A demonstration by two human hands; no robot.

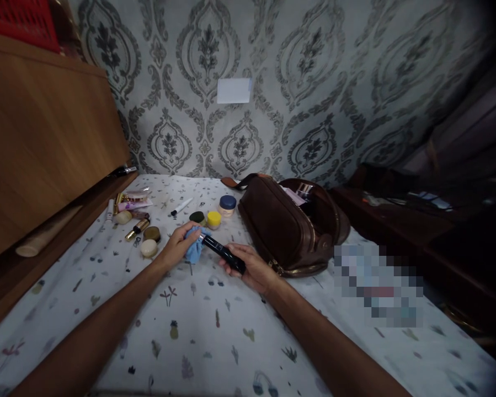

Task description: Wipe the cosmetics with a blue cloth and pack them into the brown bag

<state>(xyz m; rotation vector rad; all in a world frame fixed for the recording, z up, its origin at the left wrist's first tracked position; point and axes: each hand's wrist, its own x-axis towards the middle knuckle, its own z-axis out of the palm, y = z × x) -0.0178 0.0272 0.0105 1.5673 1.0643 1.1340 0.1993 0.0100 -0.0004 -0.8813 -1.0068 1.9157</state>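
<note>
My right hand (251, 267) is closed around a glossy black cosmetic tube (223, 252) with a silver band near its far end. It is held tilted over the patterned sheet. My left hand (179, 242) grips a crumpled light blue cloth (195, 251), which wraps the silver end of the tube and hides its tip. Just beyond the cloth stand a dark-lidded jar (197, 217), a yellow-lidded jar (214, 219) and a blue-lidded jar (228, 204). Right of my right hand lies a brown leather bag (276, 220), unzipped, with cosmetics showing inside.
Several tubes and small jars, among them a white-lidded jar (149, 247) and a gold-and-black tube (137, 229), lie left on the sheet (190, 336). A white pen-like stick (182, 206) lies behind. A wooden cabinet (49, 138) borders the left; a pixelated item (380, 286) lies right.
</note>
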